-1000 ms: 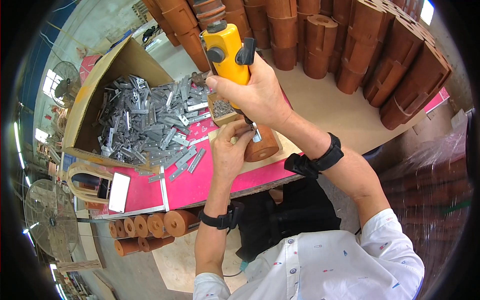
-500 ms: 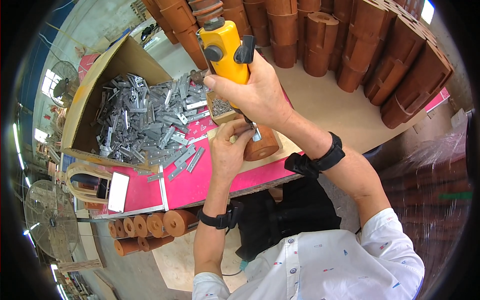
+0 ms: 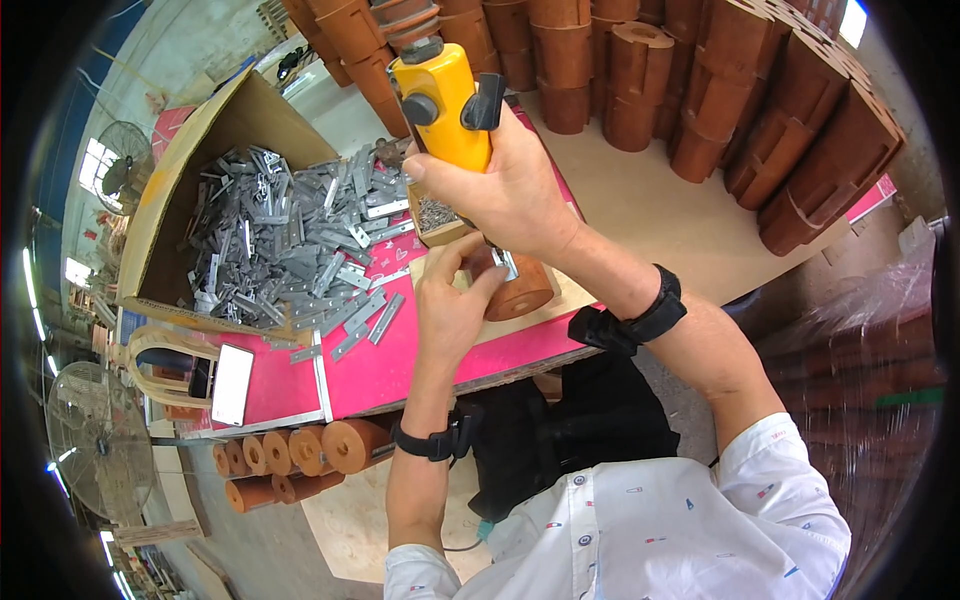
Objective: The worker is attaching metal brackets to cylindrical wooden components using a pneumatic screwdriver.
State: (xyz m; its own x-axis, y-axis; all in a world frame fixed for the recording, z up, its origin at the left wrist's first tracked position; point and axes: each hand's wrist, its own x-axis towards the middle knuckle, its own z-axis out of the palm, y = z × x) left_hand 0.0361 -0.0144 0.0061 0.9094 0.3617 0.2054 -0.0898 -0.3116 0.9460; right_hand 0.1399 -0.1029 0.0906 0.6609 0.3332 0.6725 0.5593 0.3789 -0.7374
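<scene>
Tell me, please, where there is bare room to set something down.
Free: the tan board between the right forearm and the standing cylinders, and pink tabletop between loose metal strips and near edge. Crowded: around the cardboard box.

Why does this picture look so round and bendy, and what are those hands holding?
It's seen through a wide fisheye camera worn on the person's head, looking down, so straight edges bend. No machine arms here: each grip is a bare hand. The right hand holds a yellow tool. The left hand is at a brown cylinder with a shiny metal piece; I can't tell if it's pinching anything. Grey metal strips lie on the pink table, beside and inside a cardboard box.
</scene>
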